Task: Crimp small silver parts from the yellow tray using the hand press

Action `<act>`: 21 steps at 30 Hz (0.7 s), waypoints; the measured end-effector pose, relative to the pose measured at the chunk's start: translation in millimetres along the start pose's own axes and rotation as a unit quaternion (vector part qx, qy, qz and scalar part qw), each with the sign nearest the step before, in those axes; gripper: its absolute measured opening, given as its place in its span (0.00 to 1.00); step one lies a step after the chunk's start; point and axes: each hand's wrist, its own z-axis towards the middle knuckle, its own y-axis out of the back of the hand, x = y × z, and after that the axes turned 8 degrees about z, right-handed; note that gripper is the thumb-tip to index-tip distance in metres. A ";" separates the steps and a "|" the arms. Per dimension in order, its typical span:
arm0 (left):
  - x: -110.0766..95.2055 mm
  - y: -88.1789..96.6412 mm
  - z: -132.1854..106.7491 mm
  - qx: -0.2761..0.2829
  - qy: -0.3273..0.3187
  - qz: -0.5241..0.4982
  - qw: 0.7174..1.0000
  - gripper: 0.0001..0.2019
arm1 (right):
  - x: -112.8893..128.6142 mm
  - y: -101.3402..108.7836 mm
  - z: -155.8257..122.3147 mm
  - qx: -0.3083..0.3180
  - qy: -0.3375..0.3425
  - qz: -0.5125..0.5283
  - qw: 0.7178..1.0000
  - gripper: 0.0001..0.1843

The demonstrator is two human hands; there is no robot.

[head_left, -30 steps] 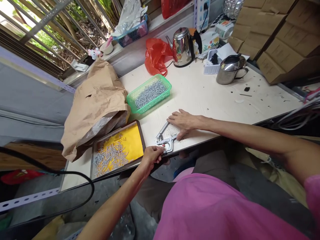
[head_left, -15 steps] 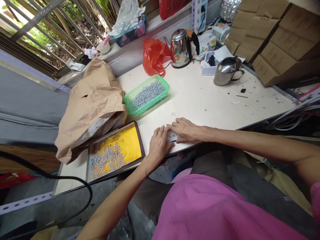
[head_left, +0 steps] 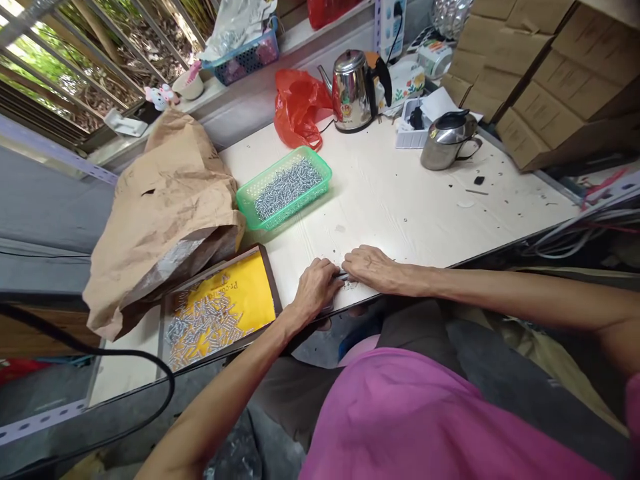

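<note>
My left hand (head_left: 316,287) rests near the table's front edge, its fingers curled and pressed together. Close beside it on the right, my right hand (head_left: 373,268) is closed, with bent fingers and knuckles up. Both pinch what looks like a small clear plastic bag (head_left: 351,285), mostly hidden under the fingers; a thin grey edge shows between the fingertips. To the left, a brown-rimmed tray (head_left: 273,283) has a yellow sheet and many small metal pins or screws (head_left: 210,327) in it. Behind it, a green basket (head_left: 320,193) holds a heap of similar metal pieces (head_left: 287,190).
A crumpled brown paper bag (head_left: 165,193) stands at the left. Along the back are a red plastic bag (head_left: 300,107), a steel kettle (head_left: 351,93), a white basket (head_left: 407,137) and a steel pot (head_left: 447,148). Cardboard boxes (head_left: 555,80) are stacked at the right.
Both hands' fingers have curled in more tightly, and the right hand has shifted slightly. Less of the clear bag shows between them. The view has shifted a little.
</note>
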 end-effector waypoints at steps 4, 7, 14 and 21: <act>-1.1 2.8 0.3 0.008 0.006 0.009 1.000 0.06 | 0.9 2.6 0.3 -0.002 -0.015 -0.002 1.000 0.09; -5.2 -0.4 -7.9 -0.019 0.012 0.026 0.999 0.13 | -3.9 9.9 0.0 -0.011 -0.019 -0.011 1.000 0.14; -48.1 -33.7 -45.4 -0.116 -0.017 -0.011 0.993 0.19 | -30.0 13.4 10.8 -0.034 -0.047 -0.014 0.998 0.13; -63.1 -39.9 -49.1 -0.121 -0.013 -0.051 0.991 0.22 | -22.0 24.0 48.8 -0.094 -0.078 -0.059 0.991 0.12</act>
